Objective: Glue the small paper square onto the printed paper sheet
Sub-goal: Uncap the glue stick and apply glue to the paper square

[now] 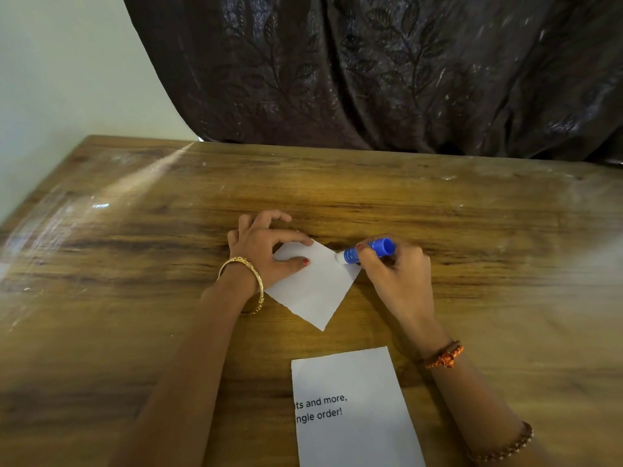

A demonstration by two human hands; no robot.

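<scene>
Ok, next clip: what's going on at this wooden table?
A person is putting glue on a small white paper square that lies on the brown wooden table. The left hand pins the square down flat, while the right hand holds a blue and white glue stick with its tip at the square's right-hand corner. The white printed paper sheet lies nearer the person, apart from the square, untouched. Nothing is stuck on it yet.

Only one view here: I'm looking through the head cam, angling forward and down over the wooden table [135,230], sitting close above both hands, with a dark leaf-patterned curtain [371,69] filling the far background.
</scene>
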